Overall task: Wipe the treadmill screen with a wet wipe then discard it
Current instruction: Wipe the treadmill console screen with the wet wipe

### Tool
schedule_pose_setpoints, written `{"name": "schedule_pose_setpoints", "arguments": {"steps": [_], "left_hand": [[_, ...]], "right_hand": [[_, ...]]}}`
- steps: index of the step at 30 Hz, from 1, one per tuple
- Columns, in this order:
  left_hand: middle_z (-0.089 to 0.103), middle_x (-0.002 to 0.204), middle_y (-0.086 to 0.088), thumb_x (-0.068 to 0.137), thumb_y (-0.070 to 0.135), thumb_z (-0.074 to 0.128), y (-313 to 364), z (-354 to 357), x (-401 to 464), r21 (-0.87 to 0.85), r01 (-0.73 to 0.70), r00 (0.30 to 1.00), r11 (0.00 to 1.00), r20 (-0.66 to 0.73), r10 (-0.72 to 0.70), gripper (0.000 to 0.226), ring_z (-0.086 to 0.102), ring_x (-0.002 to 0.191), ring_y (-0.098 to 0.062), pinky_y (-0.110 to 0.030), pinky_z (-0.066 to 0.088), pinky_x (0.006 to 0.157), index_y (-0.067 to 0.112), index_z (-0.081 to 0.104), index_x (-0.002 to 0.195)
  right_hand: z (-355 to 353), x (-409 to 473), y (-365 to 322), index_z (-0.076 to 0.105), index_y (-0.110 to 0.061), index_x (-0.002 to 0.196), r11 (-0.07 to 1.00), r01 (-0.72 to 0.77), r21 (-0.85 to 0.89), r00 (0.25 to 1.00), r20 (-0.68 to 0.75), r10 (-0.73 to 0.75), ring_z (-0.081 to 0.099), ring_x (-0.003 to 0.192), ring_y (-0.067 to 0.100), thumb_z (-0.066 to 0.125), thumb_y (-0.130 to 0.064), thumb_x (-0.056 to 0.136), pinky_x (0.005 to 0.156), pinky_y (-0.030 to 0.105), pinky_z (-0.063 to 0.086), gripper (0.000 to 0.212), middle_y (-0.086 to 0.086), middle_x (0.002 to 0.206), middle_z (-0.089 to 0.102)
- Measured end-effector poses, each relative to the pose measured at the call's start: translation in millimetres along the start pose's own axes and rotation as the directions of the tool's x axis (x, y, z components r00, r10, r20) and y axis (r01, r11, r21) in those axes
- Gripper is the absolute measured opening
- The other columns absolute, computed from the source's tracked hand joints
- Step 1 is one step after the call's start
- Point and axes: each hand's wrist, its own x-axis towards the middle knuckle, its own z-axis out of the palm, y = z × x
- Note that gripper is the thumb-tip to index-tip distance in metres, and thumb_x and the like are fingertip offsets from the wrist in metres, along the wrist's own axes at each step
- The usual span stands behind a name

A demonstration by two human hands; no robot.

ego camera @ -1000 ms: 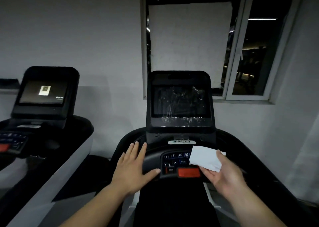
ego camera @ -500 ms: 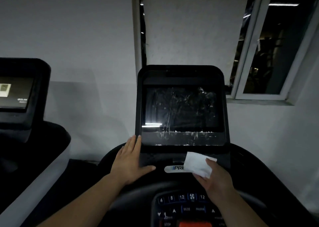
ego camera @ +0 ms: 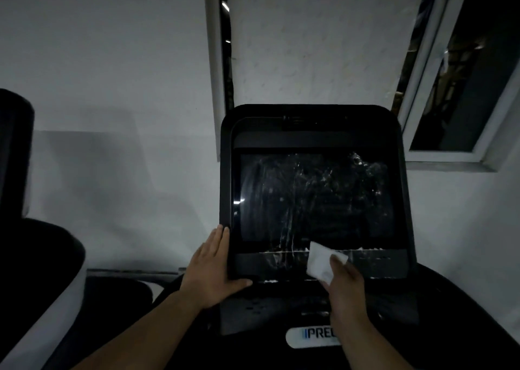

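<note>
Right hand (ego camera: 344,285) presses wipe (ego camera: 320,262) to screen (ego camera: 312,198); left hand (ego camera: 209,271) braces console (ego camera: 312,119).

Bare forearms, no sleeves; left hand (ego camera: 209,268), right hand (ego camera: 344,286) ungloved.

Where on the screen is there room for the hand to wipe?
Free: most of the screen, from its top edge down, between both side frames. Crowded: the bottom strip, where the right hand holds the wipe, and the lower left corner, where the left hand rests.
</note>
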Motion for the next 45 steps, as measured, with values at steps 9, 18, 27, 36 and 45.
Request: {"name": "schedule_pose_setpoints", "arguments": {"steps": [9,18,27,36,45], "left_hand": [[-0.019,0.169,-0.001,0.084,0.083,0.044,-40.4,14.7,19.5,0.02,-0.19,0.979,0.981,-0.075,0.191,0.115,-0.015,0.156,-0.011,-0.037,0.006,0.126,0.016,-0.009,0.162],[0.002,0.172,-0.014,0.068,0.086,0.059,-54.6,9.1,38.2,0.206,-0.331,0.939,0.921,-0.023,0.342,0.136,0.003,0.159,-0.025,-0.046,0.013,0.123,0.004,0.006,0.163],[-0.001,0.172,-0.015,0.067,0.087,0.06,-53.0,8.2,40.0,0.303,-0.3,0.951,0.905,0.024,0.307,0.138,0.002,0.159,-0.026,-0.048,0.013,0.123,0.004,0.005,0.163],[0.004,0.171,-0.017,0.069,0.086,0.059,-52.5,5.4,39.9,0.294,-0.315,0.945,0.902,0.012,0.326,0.135,0.006,0.158,-0.028,-0.049,0.016,0.122,0.002,0.009,0.162],[0.005,0.171,-0.018,0.069,0.088,0.058,-54.3,6.5,41.5,0.306,-0.322,0.942,0.896,0.009,0.335,0.135,0.007,0.158,-0.029,-0.049,0.016,0.122,0.001,0.01,0.162]], "right_hand": [[91.9,39.1,25.1,0.056,-0.016,0.145,0.415,0.76,-0.5,0.616,0.352,-0.705,0.057,0.13,0.011,0.032,-0.039,0.11,0.111,0.022,0.041,0.049,-0.003,0.142,0.061],[108.7,63.9,76.6,0.042,0.0,0.152,-0.422,0.78,-0.462,0.252,0.849,-0.464,0.022,0.156,0.036,0.043,-0.042,0.105,0.123,0.049,0.032,0.063,0.022,0.164,0.031],[65.7,109.1,66.7,0.055,-0.006,0.145,-0.513,0.772,-0.375,0.116,0.877,-0.466,0.032,0.151,0.039,0.059,-0.014,0.096,0.115,0.052,0.042,0.05,0.022,0.158,0.043],[102.2,83.6,90.4,0.057,-0.009,0.144,-0.496,0.819,-0.287,0.016,0.877,-0.48,0.035,0.15,0.036,0.041,-0.02,0.108,0.119,0.049,0.039,0.041,0.019,0.157,0.046],[56.8,111.8,69.3,0.06,-0.008,0.142,-0.49,0.777,-0.394,0.08,0.835,-0.544,0.036,0.15,0.039,0.049,-0.012,0.103,0.113,0.052,0.044,0.041,0.023,0.155,0.047]]}}
